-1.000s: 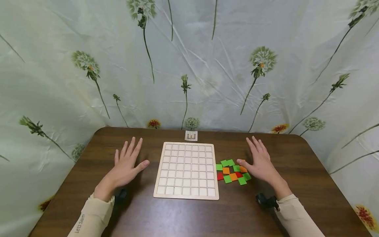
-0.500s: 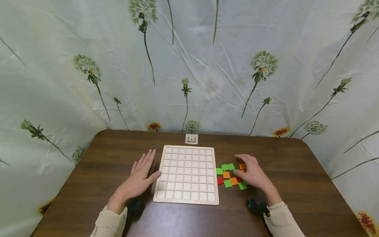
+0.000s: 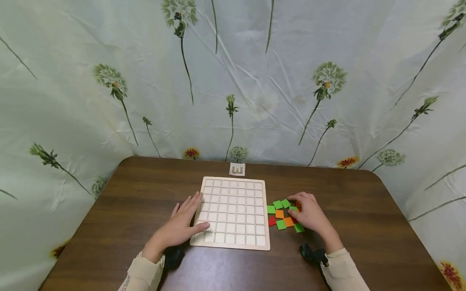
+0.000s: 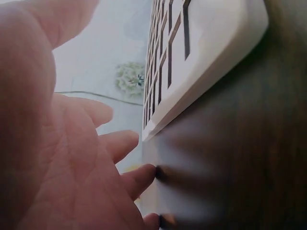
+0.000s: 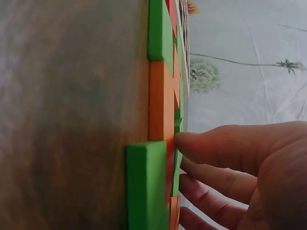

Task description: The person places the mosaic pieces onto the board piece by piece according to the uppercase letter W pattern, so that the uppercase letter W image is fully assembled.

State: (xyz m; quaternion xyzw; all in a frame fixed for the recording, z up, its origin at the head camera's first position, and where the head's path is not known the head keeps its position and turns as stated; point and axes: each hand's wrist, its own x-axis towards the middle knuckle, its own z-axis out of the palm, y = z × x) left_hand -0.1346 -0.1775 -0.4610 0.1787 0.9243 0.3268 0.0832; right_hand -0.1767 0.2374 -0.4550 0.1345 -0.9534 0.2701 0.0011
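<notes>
brown surface [image 3: 255,268]: left hand [image 3: 178,227], grip spread, has reached the board [image 3: 233,211] at nine o'clock. right hand [image 3: 309,213] has lowered to tiles [image 3: 279,214] at three, work seemingly begun; grip unclear.

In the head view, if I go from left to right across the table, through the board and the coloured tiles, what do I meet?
Left grip → pale grid board → leftmost green tile → leftmost orange tile → right grip.

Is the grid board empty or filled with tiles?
Empty where visible: the grid board shows only bare cells, and the colored tiles lie beside it.
</notes>
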